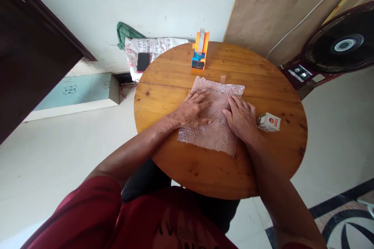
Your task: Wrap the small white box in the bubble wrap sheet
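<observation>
A sheet of clear bubble wrap lies flat on the round wooden table. My left hand rests open on its left part, fingers stretched out and thumb apart. On the right edge of the sheet lies my right hand, palm down with fingers spread. Neither hand grips anything. Just right of my right hand stands a small printed carton. A short strip of tape sits at the far edge of the bubble wrap.
An orange and blue tape dispenser stands at the table's far side. Beyond the left edge, a dark phone lies on a printed white sack beside a green bag. A fan is at the right.
</observation>
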`<state>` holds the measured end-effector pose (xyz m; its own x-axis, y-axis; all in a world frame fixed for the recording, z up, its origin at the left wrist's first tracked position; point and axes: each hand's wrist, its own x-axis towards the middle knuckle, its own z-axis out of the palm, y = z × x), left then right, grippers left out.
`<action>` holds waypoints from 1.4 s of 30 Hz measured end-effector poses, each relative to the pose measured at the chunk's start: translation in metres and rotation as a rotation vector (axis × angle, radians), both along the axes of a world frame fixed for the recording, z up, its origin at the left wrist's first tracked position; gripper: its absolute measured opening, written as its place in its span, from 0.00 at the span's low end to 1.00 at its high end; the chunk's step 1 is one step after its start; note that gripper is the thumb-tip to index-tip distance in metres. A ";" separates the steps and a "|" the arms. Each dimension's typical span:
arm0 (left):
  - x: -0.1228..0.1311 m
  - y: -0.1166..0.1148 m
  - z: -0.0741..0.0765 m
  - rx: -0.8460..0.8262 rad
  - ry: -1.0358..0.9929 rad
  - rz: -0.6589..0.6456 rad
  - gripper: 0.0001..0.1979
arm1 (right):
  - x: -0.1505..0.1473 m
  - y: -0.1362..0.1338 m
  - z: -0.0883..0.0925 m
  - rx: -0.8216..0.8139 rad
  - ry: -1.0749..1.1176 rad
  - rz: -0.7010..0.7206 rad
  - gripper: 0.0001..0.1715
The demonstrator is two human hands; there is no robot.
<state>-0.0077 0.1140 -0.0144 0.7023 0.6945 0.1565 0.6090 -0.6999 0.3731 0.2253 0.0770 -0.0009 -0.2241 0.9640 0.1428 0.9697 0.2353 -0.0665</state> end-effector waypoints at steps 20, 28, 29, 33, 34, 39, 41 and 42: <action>0.005 -0.005 0.003 -0.073 0.087 -0.055 0.51 | 0.014 -0.002 0.003 -0.023 0.049 0.106 0.39; 0.005 -0.004 0.002 -0.064 0.095 -0.053 0.51 | 0.004 -0.009 0.008 0.009 0.004 0.264 0.41; 0.005 -0.004 0.002 -0.067 0.096 -0.051 0.51 | 0.005 -0.009 0.009 -0.016 0.002 0.258 0.42; 0.004 -0.004 0.003 -0.077 0.099 -0.061 0.51 | 0.016 -0.007 0.011 -0.095 -0.001 0.186 0.44; 0.003 -0.004 0.004 -0.079 0.100 -0.064 0.51 | 0.019 -0.006 0.012 -0.111 0.000 0.183 0.45; -0.003 -0.002 0.009 -0.126 0.137 -0.069 0.56 | 0.031 -0.001 0.015 -0.216 0.038 0.205 0.51; -0.009 0.001 0.011 -0.152 0.154 -0.061 0.58 | 0.035 0.002 0.015 -0.257 0.062 0.212 0.52; -0.012 0.003 0.012 -0.163 0.161 -0.056 0.58 | 0.037 0.003 0.015 -0.274 0.073 0.214 0.52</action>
